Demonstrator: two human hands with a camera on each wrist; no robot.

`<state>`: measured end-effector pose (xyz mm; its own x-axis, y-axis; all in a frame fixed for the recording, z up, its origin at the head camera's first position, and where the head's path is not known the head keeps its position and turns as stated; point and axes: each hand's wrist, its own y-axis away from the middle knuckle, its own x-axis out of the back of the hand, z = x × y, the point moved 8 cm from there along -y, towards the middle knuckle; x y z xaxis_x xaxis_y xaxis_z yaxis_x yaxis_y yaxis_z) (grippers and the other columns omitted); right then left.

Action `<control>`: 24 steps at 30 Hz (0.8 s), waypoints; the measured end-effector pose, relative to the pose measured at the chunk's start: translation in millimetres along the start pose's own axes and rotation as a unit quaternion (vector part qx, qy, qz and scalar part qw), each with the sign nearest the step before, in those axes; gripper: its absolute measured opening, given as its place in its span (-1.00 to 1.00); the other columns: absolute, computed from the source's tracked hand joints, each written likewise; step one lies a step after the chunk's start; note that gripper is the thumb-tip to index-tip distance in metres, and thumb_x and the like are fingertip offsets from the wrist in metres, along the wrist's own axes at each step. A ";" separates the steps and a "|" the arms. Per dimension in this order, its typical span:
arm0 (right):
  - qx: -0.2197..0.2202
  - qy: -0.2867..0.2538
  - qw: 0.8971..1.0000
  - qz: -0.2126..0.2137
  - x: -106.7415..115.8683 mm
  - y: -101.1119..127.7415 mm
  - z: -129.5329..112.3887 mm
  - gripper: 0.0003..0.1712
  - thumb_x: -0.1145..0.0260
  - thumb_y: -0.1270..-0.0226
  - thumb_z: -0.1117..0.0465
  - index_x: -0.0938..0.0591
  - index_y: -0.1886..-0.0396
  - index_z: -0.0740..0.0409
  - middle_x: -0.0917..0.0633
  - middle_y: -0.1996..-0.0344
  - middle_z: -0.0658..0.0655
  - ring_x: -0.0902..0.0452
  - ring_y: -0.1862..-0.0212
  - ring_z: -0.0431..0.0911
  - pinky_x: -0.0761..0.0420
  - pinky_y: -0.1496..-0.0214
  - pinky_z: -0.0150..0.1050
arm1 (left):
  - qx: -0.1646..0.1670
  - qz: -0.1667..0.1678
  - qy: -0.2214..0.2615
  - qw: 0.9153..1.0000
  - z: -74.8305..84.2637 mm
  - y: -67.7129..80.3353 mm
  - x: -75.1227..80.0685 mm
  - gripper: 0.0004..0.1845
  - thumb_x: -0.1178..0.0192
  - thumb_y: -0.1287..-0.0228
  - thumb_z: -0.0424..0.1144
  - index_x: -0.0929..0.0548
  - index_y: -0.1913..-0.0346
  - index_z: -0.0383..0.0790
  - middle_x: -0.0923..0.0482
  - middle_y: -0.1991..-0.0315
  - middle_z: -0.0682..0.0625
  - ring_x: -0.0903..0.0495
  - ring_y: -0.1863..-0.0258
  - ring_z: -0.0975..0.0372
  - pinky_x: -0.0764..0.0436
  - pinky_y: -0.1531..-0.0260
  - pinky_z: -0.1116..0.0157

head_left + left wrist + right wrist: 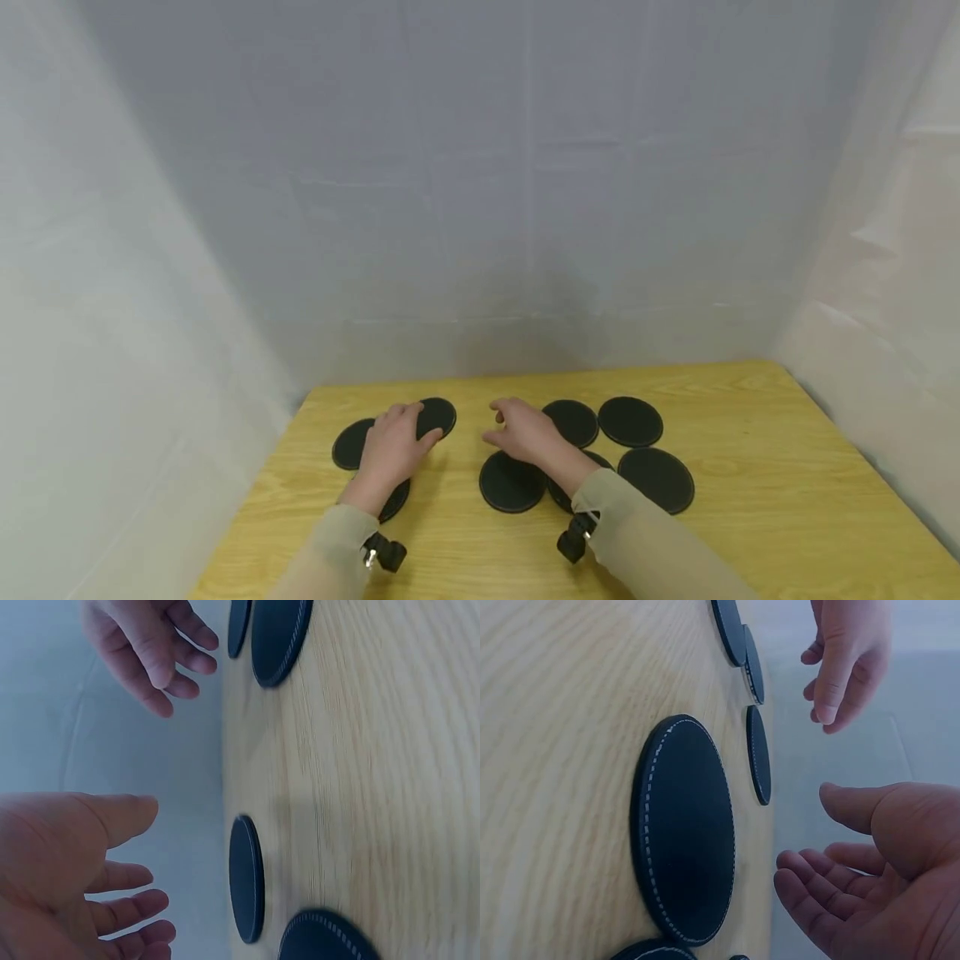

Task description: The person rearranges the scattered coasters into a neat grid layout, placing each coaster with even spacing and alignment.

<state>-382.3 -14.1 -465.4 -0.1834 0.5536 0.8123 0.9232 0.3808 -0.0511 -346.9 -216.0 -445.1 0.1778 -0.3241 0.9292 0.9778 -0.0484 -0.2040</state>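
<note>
My left hand (390, 447) hovers over the left group of round black coasters, its fingers relaxed and holding nothing. Around it lie a far coaster (438, 418), a coaster at the left (349, 448) and a near coaster (396, 500), the last two partly covered by the hand. Thumb and fingers of my right hand (527, 431) are spread apart with nothing between them. Just below it is a coaster (510, 485) with pale edge stitching, plain in the right wrist view as a large disc (686, 832). Both wrist views show the palms raised off the wood.
More coasters lie right of the right hand: one at the back (573, 422), a back-right one (631, 421) and a front-right one (657, 480). Another is half under the right forearm. White sheeting (480, 208) walls the wooden table (780, 517) at the back and sides.
</note>
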 end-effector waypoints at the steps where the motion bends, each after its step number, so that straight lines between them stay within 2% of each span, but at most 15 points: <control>1: -0.002 -0.001 1.000 -0.003 -1.1 -2.2 -0.7 -0.32 -0.50 -0.59 0.04 -0.56 -0.54 0.25 -0.74 -0.18 0.22 -0.74 -0.05 0.07 -0.73 -0.04 0.07 | 0.003 -0.002 -0.001 1.000 -2.8 -1.8 -0.4 -0.34 -0.39 -0.59 0.01 -0.57 -0.49 -0.40 -0.52 -0.40 -0.42 -0.49 -0.38 -0.34 -0.49 -0.30 -0.37; 7: -0.005 0.002 1.000 -0.011 -7.5 -14.0 -3.5 -0.33 -0.47 -0.61 0.02 -0.56 -0.53 0.25 -0.75 -0.19 0.24 -0.74 -0.09 0.10 -0.72 -0.11 0.10 | 0.020 -0.016 -0.006 1.000 -16.7 -14.6 -4.0 -0.35 -0.39 -0.59 -0.02 -0.57 -0.49 -0.40 -0.51 -0.42 -0.43 -0.47 -0.40 -0.36 -0.46 -0.32 -0.37; 14: -0.011 -0.009 1.000 -0.015 -15.3 -27.0 -5.6 -0.34 -0.46 -0.60 0.05 -0.57 -0.51 0.30 -0.77 -0.15 0.25 -0.74 -0.13 0.13 -0.70 -0.20 0.11 | 0.037 -0.055 0.001 0.998 -28.7 -32.1 -14.2 -0.34 -0.34 -0.63 -0.02 -0.53 -0.53 -0.41 -0.47 -0.46 -0.45 -0.40 -0.46 -0.39 -0.41 -0.37 -0.37; 24: -0.023 -0.038 0.999 -0.022 -34.1 -34.0 -9.0 -0.36 -0.46 -0.58 0.08 -0.60 -0.46 0.35 -0.79 -0.09 0.26 -0.74 -0.14 0.13 -0.69 -0.23 0.11 | 0.043 -0.067 0.003 0.997 -44.0 -42.9 -21.6 -0.35 -0.34 -0.63 -0.06 -0.53 -0.48 -0.50 -0.47 -0.42 -0.51 -0.39 -0.44 -0.44 -0.45 -0.37 -0.33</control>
<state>-404.3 -52.5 -486.1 -0.2469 0.5924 0.7669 0.9280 0.3725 0.0110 -397.6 -248.5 -470.0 0.0450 -0.3256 0.9444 0.9986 -0.0101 -0.0510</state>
